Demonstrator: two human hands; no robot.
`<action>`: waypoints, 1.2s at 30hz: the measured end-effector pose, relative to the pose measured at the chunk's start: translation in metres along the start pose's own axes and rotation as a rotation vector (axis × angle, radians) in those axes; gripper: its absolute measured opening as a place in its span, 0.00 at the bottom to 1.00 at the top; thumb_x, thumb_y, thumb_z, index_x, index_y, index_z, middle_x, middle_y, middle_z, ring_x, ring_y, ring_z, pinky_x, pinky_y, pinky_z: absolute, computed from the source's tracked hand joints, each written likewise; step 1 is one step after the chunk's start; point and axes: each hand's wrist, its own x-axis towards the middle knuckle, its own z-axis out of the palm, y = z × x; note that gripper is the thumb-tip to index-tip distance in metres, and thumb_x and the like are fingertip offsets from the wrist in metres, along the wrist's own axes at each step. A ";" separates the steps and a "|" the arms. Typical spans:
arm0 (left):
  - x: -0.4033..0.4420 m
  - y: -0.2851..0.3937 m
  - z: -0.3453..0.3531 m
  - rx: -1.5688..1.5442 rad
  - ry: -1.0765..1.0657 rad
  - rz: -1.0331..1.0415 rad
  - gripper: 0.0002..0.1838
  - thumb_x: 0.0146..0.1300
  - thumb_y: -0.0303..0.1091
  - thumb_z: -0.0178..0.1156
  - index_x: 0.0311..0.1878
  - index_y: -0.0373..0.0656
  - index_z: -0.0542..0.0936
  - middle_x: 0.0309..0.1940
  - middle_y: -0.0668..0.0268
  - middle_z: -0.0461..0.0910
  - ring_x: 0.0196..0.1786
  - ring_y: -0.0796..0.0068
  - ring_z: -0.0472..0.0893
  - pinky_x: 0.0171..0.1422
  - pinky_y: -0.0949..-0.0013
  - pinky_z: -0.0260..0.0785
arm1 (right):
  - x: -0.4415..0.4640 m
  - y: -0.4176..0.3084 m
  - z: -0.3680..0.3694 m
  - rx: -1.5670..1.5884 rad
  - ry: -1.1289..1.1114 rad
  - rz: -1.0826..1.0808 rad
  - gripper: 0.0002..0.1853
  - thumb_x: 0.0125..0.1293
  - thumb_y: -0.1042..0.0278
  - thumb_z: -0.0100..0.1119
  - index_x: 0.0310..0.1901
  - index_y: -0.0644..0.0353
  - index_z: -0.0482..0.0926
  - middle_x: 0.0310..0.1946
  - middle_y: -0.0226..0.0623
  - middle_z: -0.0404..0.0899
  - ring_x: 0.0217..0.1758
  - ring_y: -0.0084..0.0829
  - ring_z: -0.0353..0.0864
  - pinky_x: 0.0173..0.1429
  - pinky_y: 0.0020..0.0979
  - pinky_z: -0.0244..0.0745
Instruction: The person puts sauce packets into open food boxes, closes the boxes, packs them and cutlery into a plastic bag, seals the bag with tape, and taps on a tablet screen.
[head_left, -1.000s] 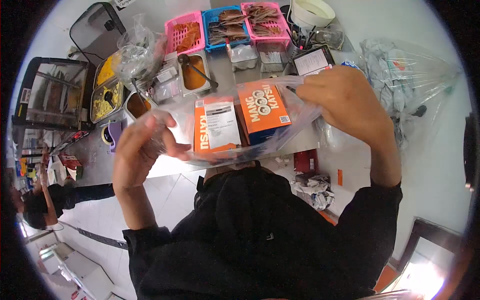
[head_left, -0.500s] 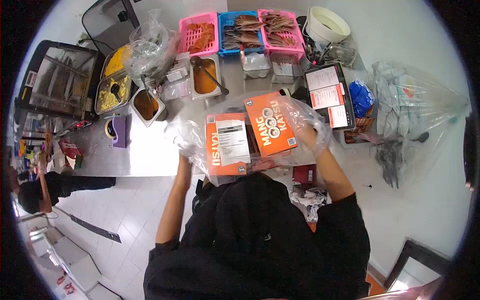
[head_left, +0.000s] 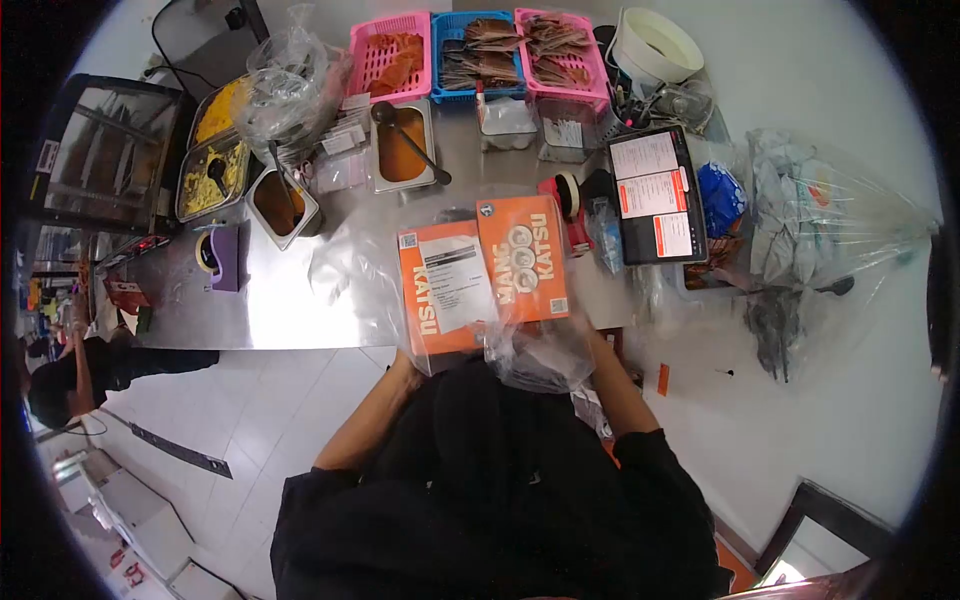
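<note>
The left hand (head_left: 404, 371) and right hand (head_left: 590, 340) have dropped bodyward; beyond their fingers, the bagged orange boxes (head_left: 523, 255) sit closer, seemingly settling. Whether the hidden fingers pinch, I cannot tell.

From the bagged boxes (head_left: 525, 235), the surface (head_left: 280, 305) offers passage at nine o'clock; the tablet (head_left: 652, 195) blocks two o'clock, the pan (head_left: 393, 165) eleven.

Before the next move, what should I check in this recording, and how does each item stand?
1. Left box and right box shut: ok, tops flat.
2. Receipt on left box: ok, print too small to read.
3. Bag gathered shut: not ok, film spreads loose.
4. Left hand's grip: cannot tell, mostly hidden.
5. Right hand's grip: cannot tell, behind film.
6. Tape apart from right box: cannot tell, very close.
</note>
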 end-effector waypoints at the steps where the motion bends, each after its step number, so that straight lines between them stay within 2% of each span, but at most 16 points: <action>1: -0.002 0.025 0.014 -0.019 0.037 0.001 0.32 0.69 0.55 0.39 0.66 0.39 0.59 0.61 0.53 0.66 0.59 0.61 0.71 0.56 0.58 0.71 | 0.000 0.003 0.006 0.078 -0.081 0.038 0.41 0.65 0.32 0.33 0.65 0.63 0.56 0.62 0.53 0.60 0.63 0.41 0.65 0.63 0.39 0.62; 6: -0.019 0.047 0.012 0.129 0.099 -0.031 0.38 0.67 0.62 0.38 0.67 0.39 0.56 0.63 0.53 0.63 0.63 0.60 0.68 0.59 0.60 0.67 | 0.011 0.018 0.011 0.111 -0.215 0.097 0.33 0.65 0.41 0.40 0.59 0.63 0.62 0.57 0.51 0.64 0.60 0.40 0.66 0.62 0.42 0.61; 9: -0.033 0.070 0.015 0.202 0.312 -0.160 0.40 0.66 0.64 0.37 0.67 0.38 0.56 0.64 0.53 0.62 0.65 0.60 0.65 0.64 0.59 0.62 | 0.010 0.024 -0.007 -0.214 0.104 -0.106 0.28 0.64 0.46 0.44 0.55 0.63 0.65 0.54 0.49 0.66 0.58 0.40 0.67 0.62 0.43 0.60; 11: -0.061 0.122 0.047 0.152 0.716 -0.406 0.37 0.68 0.61 0.36 0.66 0.37 0.58 0.65 0.54 0.61 0.67 0.61 0.62 0.69 0.59 0.55 | -0.016 0.018 -0.011 -0.525 0.388 -0.434 0.25 0.64 0.49 0.47 0.52 0.64 0.67 0.52 0.48 0.67 0.57 0.39 0.67 0.61 0.44 0.60; 14: -0.077 0.162 0.055 0.613 0.670 0.419 0.40 0.68 0.61 0.38 0.67 0.32 0.55 0.66 0.52 0.59 0.72 0.61 0.53 0.73 0.61 0.43 | -0.097 -0.005 0.036 -1.005 0.377 -1.194 0.20 0.64 0.54 0.51 0.48 0.64 0.71 0.49 0.47 0.70 0.55 0.38 0.68 0.61 0.46 0.59; 16: -0.055 0.180 0.086 0.925 0.673 0.540 0.30 0.69 0.51 0.46 0.62 0.34 0.64 0.57 0.55 0.69 0.63 0.65 0.67 0.68 0.62 0.56 | -0.116 -0.006 0.067 -1.438 0.231 -1.452 0.17 0.64 0.57 0.54 0.46 0.64 0.73 0.47 0.46 0.71 0.54 0.38 0.68 0.61 0.47 0.58; 18: -0.026 0.205 0.111 0.847 0.367 0.126 0.22 0.69 0.45 0.48 0.56 0.36 0.70 0.48 0.60 0.74 0.52 0.70 0.73 0.58 0.67 0.64 | -0.086 0.006 0.075 -1.809 0.203 -1.408 0.14 0.63 0.63 0.55 0.44 0.64 0.73 0.47 0.44 0.72 0.55 0.37 0.67 0.61 0.49 0.56; 19: -0.020 0.219 0.118 0.798 0.216 -0.072 0.18 0.69 0.41 0.50 0.54 0.37 0.72 0.43 0.63 0.76 0.47 0.73 0.77 0.54 0.69 0.68 | -0.073 0.002 0.074 -1.684 0.063 -1.369 0.12 0.58 0.64 0.57 0.38 0.63 0.74 0.41 0.43 0.74 0.50 0.40 0.70 0.59 0.48 0.58; 22: -0.031 0.254 0.128 0.527 0.066 0.084 0.15 0.70 0.40 0.49 0.49 0.39 0.75 0.35 0.70 0.76 0.36 0.81 0.76 0.42 0.74 0.70 | -0.105 -0.039 0.073 -0.926 -0.167 -1.078 0.08 0.64 0.67 0.52 0.36 0.64 0.74 0.34 0.40 0.76 0.38 0.33 0.73 0.51 0.42 0.67; 23: -0.040 0.269 0.129 0.481 0.055 0.218 0.14 0.70 0.39 0.47 0.45 0.37 0.74 0.35 0.68 0.75 0.37 0.79 0.76 0.42 0.74 0.70 | -0.130 -0.062 0.072 -0.571 -0.294 -0.829 0.10 0.66 0.65 0.51 0.36 0.65 0.74 0.31 0.38 0.76 0.33 0.31 0.73 0.46 0.38 0.70; 24: -0.042 0.272 0.129 0.405 0.038 0.156 0.14 0.70 0.39 0.47 0.44 0.37 0.74 0.36 0.68 0.75 0.38 0.78 0.76 0.43 0.74 0.70 | -0.153 -0.086 0.074 -0.230 -0.410 -0.564 0.12 0.68 0.63 0.50 0.37 0.66 0.74 0.27 0.35 0.75 0.28 0.29 0.73 0.41 0.35 0.72; 26: -0.041 0.282 0.133 0.262 0.033 0.070 0.13 0.70 0.38 0.46 0.42 0.37 0.73 0.36 0.68 0.75 0.38 0.78 0.76 0.43 0.73 0.70 | -0.164 -0.112 0.098 -0.561 -0.269 -0.728 0.15 0.70 0.59 0.50 0.37 0.66 0.74 0.24 0.31 0.74 0.25 0.23 0.72 0.31 0.27 0.71; 29: -0.036 0.273 0.129 0.570 0.081 0.281 0.14 0.70 0.39 0.47 0.47 0.37 0.71 0.38 0.64 0.75 0.40 0.74 0.77 0.44 0.69 0.71 | -0.164 -0.113 0.112 -1.235 0.043 -1.197 0.14 0.69 0.61 0.51 0.34 0.65 0.75 0.22 0.33 0.75 0.23 0.16 0.72 0.24 0.24 0.67; 30: -0.037 0.288 0.131 0.518 -0.023 0.341 0.17 0.69 0.39 0.48 0.52 0.35 0.69 0.38 0.62 0.74 0.39 0.72 0.77 0.44 0.67 0.71 | -0.182 -0.120 0.117 -1.109 -0.144 -0.752 0.14 0.69 0.62 0.51 0.32 0.66 0.75 0.17 0.31 0.74 0.19 0.19 0.73 0.23 0.26 0.68; 34: -0.084 0.325 0.147 0.541 -0.171 0.232 0.17 0.63 0.34 0.57 0.50 0.35 0.66 0.35 0.58 0.74 0.35 0.71 0.76 0.40 0.68 0.70 | -0.203 -0.106 0.119 -1.279 -0.248 -1.165 0.11 0.67 0.71 0.51 0.30 0.70 0.74 0.14 0.39 0.73 0.14 0.29 0.73 0.20 0.30 0.66; 36: -0.075 0.311 0.147 0.643 -0.111 0.211 0.21 0.61 0.33 0.59 0.52 0.35 0.63 0.33 0.56 0.74 0.34 0.68 0.77 0.37 0.67 0.69 | -0.206 -0.112 0.137 -1.630 -0.212 -1.384 0.11 0.63 0.70 0.54 0.27 0.69 0.74 0.13 0.41 0.72 0.15 0.37 0.72 0.21 0.36 0.64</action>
